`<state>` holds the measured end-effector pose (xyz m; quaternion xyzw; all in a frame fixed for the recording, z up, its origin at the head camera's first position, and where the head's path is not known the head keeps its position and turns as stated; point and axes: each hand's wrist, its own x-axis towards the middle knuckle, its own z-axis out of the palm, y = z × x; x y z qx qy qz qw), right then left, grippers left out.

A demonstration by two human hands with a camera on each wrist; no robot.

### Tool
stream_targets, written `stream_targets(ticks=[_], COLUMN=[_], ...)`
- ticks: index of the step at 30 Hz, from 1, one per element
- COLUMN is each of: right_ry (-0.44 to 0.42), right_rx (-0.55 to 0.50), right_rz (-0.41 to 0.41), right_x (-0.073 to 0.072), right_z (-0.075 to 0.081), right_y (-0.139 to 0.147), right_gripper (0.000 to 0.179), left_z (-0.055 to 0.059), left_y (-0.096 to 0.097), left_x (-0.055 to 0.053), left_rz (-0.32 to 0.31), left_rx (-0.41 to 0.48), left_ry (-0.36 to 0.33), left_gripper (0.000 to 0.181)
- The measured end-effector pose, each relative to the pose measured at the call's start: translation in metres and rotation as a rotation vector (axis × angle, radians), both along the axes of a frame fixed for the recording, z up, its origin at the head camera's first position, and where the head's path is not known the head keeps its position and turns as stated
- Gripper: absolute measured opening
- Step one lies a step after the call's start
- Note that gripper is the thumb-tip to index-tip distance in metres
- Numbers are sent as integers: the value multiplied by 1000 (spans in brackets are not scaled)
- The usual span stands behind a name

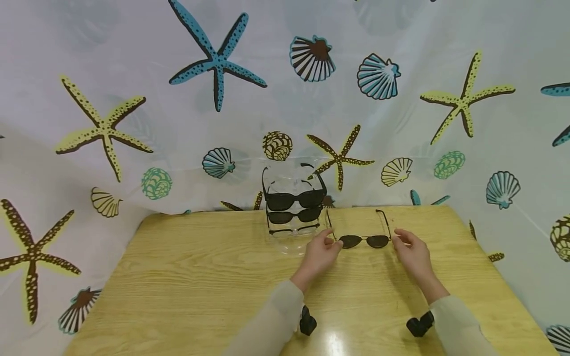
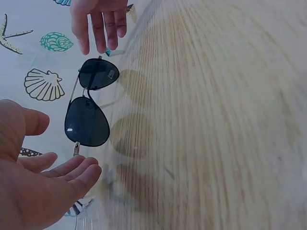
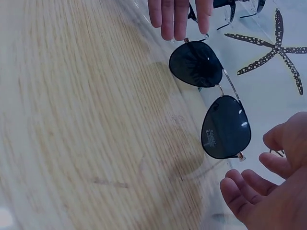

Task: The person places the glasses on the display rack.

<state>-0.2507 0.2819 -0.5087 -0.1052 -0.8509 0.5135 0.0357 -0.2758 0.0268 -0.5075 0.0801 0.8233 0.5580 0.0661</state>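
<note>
A pair of aviator sunglasses (image 1: 377,241) with dark lenses and thin metal frames stands on the wooden table, temples unfolded toward the back. My left hand (image 1: 321,251) is at its left hinge, thumb and fingers spread apart; whether a fingertip touches the frame I cannot tell. On the other side my right hand (image 1: 411,251) is held beside the right hinge with a small gap, fingers relaxed. In the left wrist view both lenses of the sunglasses (image 2: 87,121) show between the two hands. The right wrist view shows the sunglasses (image 3: 226,127) with small print on the nearer lens.
Left of the aviators, a clear display stand (image 1: 285,244) holds black sunglasses (image 1: 281,201), a second dark pair (image 1: 280,217) below, and half-rim glasses (image 1: 282,231). A curtain (image 1: 249,123) printed with starfish and shells hangs behind the table (image 1: 200,287).
</note>
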Motion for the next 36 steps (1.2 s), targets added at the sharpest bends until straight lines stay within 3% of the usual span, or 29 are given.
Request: stream_targets(ticks=[10, 27, 36], right_ry=[-14, -37, -33], right_rx=[-88, -91, -74], right_rz=[30, 31, 32], right_x=[-1, -5, -5], right_z=[-1, -10, -12], right_y=[-3, -5, -8], right_gripper=[54, 55, 54], left_z=[-7, -10, -9], left_y=[12, 15, 15], left_x=[-1, -7, -8], left_rz=[20, 53, 42], left_rx=[9, -29, -18], left_ry=[14, 42, 15], left_gripper=[55, 51, 44])
